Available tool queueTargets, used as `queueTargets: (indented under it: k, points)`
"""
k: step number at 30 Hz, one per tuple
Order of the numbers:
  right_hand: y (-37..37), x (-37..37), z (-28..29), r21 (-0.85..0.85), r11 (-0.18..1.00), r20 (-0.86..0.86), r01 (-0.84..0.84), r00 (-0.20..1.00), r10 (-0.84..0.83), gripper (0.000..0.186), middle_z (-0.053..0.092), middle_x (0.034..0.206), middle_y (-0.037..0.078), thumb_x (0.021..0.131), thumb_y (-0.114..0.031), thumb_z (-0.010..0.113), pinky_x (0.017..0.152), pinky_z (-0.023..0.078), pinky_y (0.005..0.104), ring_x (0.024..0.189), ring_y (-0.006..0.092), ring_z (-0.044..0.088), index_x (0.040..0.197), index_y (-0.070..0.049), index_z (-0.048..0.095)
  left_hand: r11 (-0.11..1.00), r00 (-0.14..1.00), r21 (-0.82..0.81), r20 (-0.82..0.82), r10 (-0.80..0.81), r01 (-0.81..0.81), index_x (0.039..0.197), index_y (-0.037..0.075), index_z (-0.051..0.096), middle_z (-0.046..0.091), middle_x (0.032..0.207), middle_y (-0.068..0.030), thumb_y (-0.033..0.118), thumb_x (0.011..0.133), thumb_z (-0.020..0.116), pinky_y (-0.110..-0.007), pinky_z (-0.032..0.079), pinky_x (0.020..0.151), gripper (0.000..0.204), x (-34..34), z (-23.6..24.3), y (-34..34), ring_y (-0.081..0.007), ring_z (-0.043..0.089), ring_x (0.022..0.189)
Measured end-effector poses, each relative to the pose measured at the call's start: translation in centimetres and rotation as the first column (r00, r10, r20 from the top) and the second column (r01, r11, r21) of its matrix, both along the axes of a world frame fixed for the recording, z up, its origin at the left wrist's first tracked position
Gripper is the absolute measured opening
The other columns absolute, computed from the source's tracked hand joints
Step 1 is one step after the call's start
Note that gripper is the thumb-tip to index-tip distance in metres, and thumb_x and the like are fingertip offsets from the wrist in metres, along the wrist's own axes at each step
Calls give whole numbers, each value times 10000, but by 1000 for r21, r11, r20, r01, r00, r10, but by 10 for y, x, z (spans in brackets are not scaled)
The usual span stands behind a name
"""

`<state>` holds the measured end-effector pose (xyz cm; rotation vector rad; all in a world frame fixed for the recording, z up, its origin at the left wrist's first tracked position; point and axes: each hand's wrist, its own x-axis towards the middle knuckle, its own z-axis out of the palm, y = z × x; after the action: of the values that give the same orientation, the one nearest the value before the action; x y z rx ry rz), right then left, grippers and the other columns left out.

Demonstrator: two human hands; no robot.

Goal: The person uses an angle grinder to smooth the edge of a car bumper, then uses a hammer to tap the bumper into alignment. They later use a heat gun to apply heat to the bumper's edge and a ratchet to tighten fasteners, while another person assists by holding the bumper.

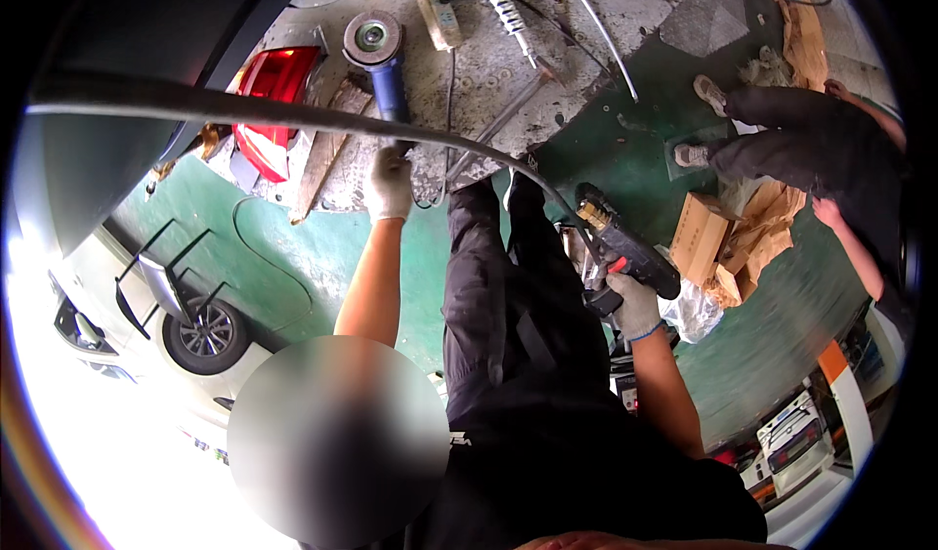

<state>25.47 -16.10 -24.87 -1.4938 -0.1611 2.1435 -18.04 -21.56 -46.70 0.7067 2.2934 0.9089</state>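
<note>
My left hand (pixel 389 185), in a pale work glove, is closed on the dark rear end of a blue angle grinder (pixel 389 89). The grinder's round disc points away from me, over the worn grey work surface. To the right, my gloved right hand (pixel 635 304) is wrapped round the grip of a black power tool with a red trigger (pixel 640 257). Its brassy front end tilts up and to the left; its exact kind is unclear. In front of both hands, a thick dark hose or cable (pixel 293 115) arcs across the view.
A red tail light (pixel 277 110) and a wooden strip (pixel 327 154) lie left of the grinder. A spring-bodied rod (pixel 508 18) and long screwdriver (pixel 601 32) are farther off. Cardboard (pixel 701 237) and a person's legs (pixel 791 125) are at right; a car wheel (pixel 205 335) at left.
</note>
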Motion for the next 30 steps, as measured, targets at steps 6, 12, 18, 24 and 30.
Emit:
queueTargets:
  k: [6,12,18,24,30]
  points:
    - [-1,0,6,-9,996,37,89,995,-88,317,649,991,99,847,-5,671,876,546,444,858,226,648,1156,-34,605,770,724,-52,-308,-618,636,1045,81,738,696,961,-199,145,869,668,-491,554,823,200,35,31,151,-393,689,939]
    - [-13,9,13,-6,991,66,134,989,-133,313,650,950,105,879,-30,655,907,535,470,856,243,651,1184,-22,587,519,655,-658,-52,-754,546,1055,109,713,699,1001,-207,96,899,599,-529,568,847,194,26,22,172,-420,700,983]
    - [-12,9,7,15,988,39,154,987,-154,305,655,952,114,890,-1,629,923,529,477,858,246,654,1192,-14,584,864,830,-77,-245,-501,498,1155,107,694,699,1080,-224,181,908,625,-528,554,865,266,12,-15,156,-429,689,1002]
    - [-20,7,3,-29,983,60,180,982,-178,296,642,953,128,882,-9,575,897,529,482,869,261,632,1178,-4,578,796,752,-310,-275,-599,520,1152,120,720,693,1118,-222,185,909,623,-526,548,878,270,28,4,182,-446,676,1017]
    - [-20,5,1,-22,983,31,181,983,-181,330,647,962,115,871,-11,603,900,537,475,853,248,644,1201,-2,582,849,799,-277,-300,-521,450,1107,111,699,670,1132,-237,174,911,614,-549,545,860,223,31,-8,182,-461,672,987]
